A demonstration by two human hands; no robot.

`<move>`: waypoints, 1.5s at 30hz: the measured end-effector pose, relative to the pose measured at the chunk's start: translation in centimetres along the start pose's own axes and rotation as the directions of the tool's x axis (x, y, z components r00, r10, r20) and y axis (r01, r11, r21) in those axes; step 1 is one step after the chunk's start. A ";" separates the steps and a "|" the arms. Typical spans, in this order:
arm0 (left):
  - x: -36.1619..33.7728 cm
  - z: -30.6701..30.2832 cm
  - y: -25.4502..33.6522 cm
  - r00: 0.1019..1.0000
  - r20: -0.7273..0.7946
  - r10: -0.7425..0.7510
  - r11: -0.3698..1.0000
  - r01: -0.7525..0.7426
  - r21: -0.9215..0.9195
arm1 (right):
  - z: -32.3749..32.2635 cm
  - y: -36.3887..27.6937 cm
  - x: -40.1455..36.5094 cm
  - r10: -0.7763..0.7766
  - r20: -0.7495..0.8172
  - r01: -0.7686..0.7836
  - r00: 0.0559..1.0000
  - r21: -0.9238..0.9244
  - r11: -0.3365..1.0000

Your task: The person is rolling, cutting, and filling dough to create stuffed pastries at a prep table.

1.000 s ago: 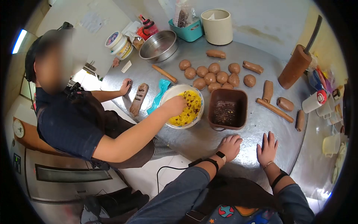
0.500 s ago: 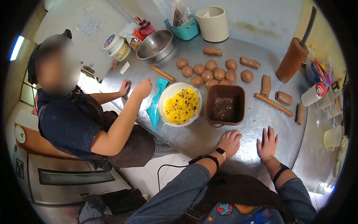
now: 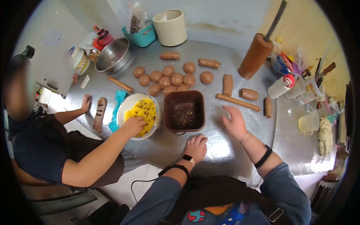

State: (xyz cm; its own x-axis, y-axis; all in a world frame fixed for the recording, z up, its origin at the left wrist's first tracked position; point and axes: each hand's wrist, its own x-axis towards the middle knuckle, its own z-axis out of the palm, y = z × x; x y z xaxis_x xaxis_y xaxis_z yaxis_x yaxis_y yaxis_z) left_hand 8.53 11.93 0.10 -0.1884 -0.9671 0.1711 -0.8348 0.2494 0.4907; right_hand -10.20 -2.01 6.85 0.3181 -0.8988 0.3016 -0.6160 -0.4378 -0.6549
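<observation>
Far left, a co-worker's resting hand (image 3: 86, 103) lies on the metal table (image 3: 217, 152). Beside it, a flattened dough strip (image 3: 99, 114) bears short dark pieces. Then blue plastic (image 3: 117, 108) against the white bowl (image 3: 158, 122), a short wooden pin (image 3: 120, 84) behind.

Step in hand, as I judge it: handling the yellow mix (image 3: 148, 107) in the bowl. The co-worker's working hand (image 3: 135, 125) has its fingers down in the mix; cannot tell whether they pinch any.

Behind, dough balls (image 3: 165, 81) sit clustered. In front of them, a square brown tub (image 3: 167, 112), dark bits on its floor.

Left hand (image 3: 195, 147): palm down by the tub's near side, fingers close together, loosely bent, no object in them. Right hand (image 3: 235, 123): thumb and fingers apart, holding nothing, just short of the long rolling pin (image 3: 238, 102). From this pose, any grip on the pin calls for more reach and a closing hand; rolled dough pieces (image 3: 227, 84) lie close by.

Farther right, a thick wooden roller (image 3: 256, 56) stands tilted.
</observation>
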 end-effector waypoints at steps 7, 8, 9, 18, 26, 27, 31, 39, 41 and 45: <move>0.4 -0.2 -0.2 1.000 -0.010 0.013 1.000 -0.014 -0.028 | 5.6 3.4 15.1 -0.010 -0.006 0.010 1.000 0.048 0.999; 0.3 0.1 -0.4 1.000 -0.003 0.014 0.999 -0.014 -0.041 | 6.9 4.1 15.7 -0.007 0.002 0.007 1.000 -0.084 0.996; 0.1 0.4 -0.7 1.000 0.005 0.013 0.998 -0.012 -0.054 | 8.2 4.7 16.3 -0.004 0.010 0.006 1.000 -0.213 0.977; 0.4 0.8 -1.1 0.997 -0.049 0.056 0.998 -0.057 -0.013 | 6.1 2.3 15.1 0.087 0.084 -0.087 0.993 0.001 0.996; 0.3 0.8 -0.6 0.998 -0.022 0.051 0.998 -0.050 0.038 | -4.1 -2.9 -10.1 0.465 0.284 -0.347 0.839 -0.379 0.858; 0.3 0.6 -0.2 0.998 -0.029 0.050 0.998 -0.049 0.039 | -4.5 -2.1 -12.1 0.488 0.376 -0.350 0.788 -0.378 0.857; 0.7 1.6 -0.3 0.991 -0.038 -0.125 0.984 0.119 -0.133 | -9.8 -2.3 -10.5 0.488 0.127 -0.442 0.864 -0.274 0.854; 6.2 6.6 8.6 0.981 0.164 -0.104 0.994 0.109 -0.020 | -6.8 11.9 -4.9 0.252 -0.164 -0.296 0.954 -0.351 0.889; 6.8 6.5 10.4 0.921 0.384 -0.067 0.996 0.086 -0.032 | -6.3 12.3 -4.4 0.201 -0.148 -0.246 0.968 -0.421 0.873; 6.2 3.2 13.1 0.699 0.701 0.145 0.934 0.137 -0.330 | -8.0 9.9 -2.7 0.360 0.112 -0.236 0.926 -0.572 0.785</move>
State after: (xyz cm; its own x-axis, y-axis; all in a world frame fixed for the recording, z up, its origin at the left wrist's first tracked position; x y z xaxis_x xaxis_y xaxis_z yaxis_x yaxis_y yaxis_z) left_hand -5.20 9.00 4.83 -0.6148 -0.6750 -0.4080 -0.6350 0.1169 0.7636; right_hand -22.91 -4.14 5.04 0.1539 -0.9875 -0.0337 -0.9713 -0.1449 -0.1888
